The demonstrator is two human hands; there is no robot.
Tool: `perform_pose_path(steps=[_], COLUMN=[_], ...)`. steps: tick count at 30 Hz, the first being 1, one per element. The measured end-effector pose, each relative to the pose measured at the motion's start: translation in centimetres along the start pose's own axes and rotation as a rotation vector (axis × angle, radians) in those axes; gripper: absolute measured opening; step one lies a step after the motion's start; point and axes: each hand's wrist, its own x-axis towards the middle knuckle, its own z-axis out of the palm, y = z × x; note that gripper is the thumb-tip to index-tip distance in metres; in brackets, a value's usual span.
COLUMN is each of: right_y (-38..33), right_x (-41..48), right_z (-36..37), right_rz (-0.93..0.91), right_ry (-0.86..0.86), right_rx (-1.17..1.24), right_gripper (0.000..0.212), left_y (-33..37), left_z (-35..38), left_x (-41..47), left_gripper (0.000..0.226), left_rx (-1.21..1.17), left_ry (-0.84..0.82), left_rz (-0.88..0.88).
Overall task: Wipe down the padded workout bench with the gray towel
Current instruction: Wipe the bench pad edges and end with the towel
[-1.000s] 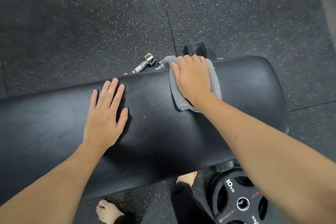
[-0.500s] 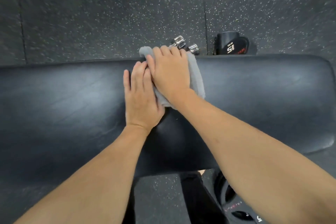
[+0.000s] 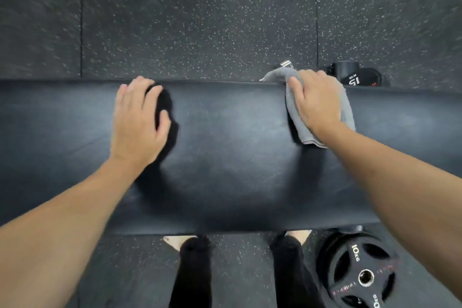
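Note:
The black padded bench runs across the whole view from left to right. A folded gray towel lies on its far edge at the right, draped slightly over the back. My right hand presses flat on the towel, fingers curled over the bench's far edge. My left hand rests on the bare pad to the left, palm down, fingers loosely apart, holding nothing.
A black 10 kg weight plate lies on the speckled rubber floor at the near right. Behind the bench are a black 15 kg dumbbell and a chrome bar end. My bare feet stand just under the bench's near edge.
My right hand has slid the towel to the right along the far edge. My left hand, which was touching the right hand, has moved left and now lies well apart from it.

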Motion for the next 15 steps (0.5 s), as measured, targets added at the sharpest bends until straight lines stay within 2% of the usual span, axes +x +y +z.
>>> perform_pose_path(steps=[2, 6, 12, 15], right_y=[-0.5, -4.8, -23.3, -28.9], right_x=[0.0, -0.2, 0.5, 0.9], right_z=[-0.4, -0.1, 2.9, 3.8], right_rz=[0.024, 0.084, -0.066, -0.166], right_ry=[-0.004, 0.035, -0.007, -0.025], right_rx=[-0.017, 0.006, 0.077, 0.082], right_gripper=[0.034, 0.033, 0.042, 0.039], left_y=[-3.9, -5.1, -5.6, -5.9], left_z=[-1.2, -0.7, -0.5, -0.4], left_x=[-1.4, -2.3, -2.2, -2.2], left_gripper=[0.048, 0.054, 0.053, 0.057], left_rx=[0.032, 0.004, -0.011, 0.016], left_ry=[-0.039, -0.023, -0.008, 0.005], left_rz=[0.028, 0.034, 0.011, -0.070])
